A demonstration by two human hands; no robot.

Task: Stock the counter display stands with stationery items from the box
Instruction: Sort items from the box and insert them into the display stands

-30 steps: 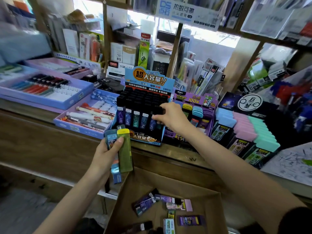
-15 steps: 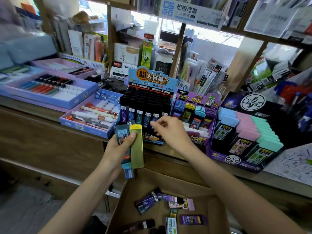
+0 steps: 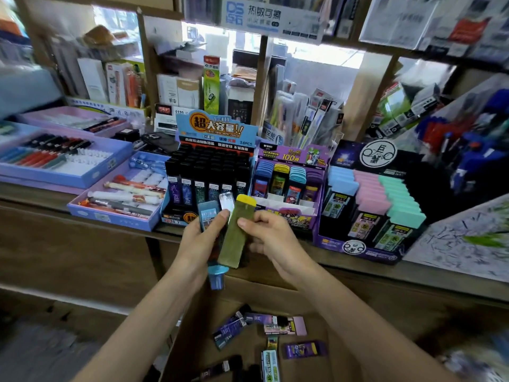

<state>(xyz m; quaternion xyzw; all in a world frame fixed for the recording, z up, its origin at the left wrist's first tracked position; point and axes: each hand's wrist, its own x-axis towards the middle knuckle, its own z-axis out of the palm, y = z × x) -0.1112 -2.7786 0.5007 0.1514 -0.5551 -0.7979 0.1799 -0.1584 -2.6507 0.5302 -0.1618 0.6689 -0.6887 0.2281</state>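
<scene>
The wooden counter (image 3: 33,190) carries the following items, left to right.

1. A lavender tray (image 3: 66,161) of pens lies flat at far left. A blue tray (image 3: 118,197) of pens sits just beside it, nearer the counter edge.
2. The black display stand (image 3: 212,172) holds upright rows of black-capped cases and looks full.
3. The left hand (image 3: 201,244) is raised in front of this stand. Its fingers are wrapped around a small bundle of cases, with the thumb pressed on a blue case (image 3: 209,216) standing upright in the bundle.
4. The green case (image 3: 238,230), yellow cap uppermost, leans at the right side of the bundle, tilted slightly right.
5. The right hand (image 3: 272,241) meets the green case from the right. The thumb tip rests on its upper edge in what appears to be a pinch; the fingers behind the case are hidden.
6. The purple display stand (image 3: 289,183) holds blue, yellow, cyan and purple capped cases, with open slots in its front row.
7. The pastel display stand (image 3: 371,205) holds blue, pink and mint rows.

The cardboard box (image 3: 256,297) sits below the counter, under both forearms. Loose cases (image 3: 304,349) lie scattered on its floor.
</scene>
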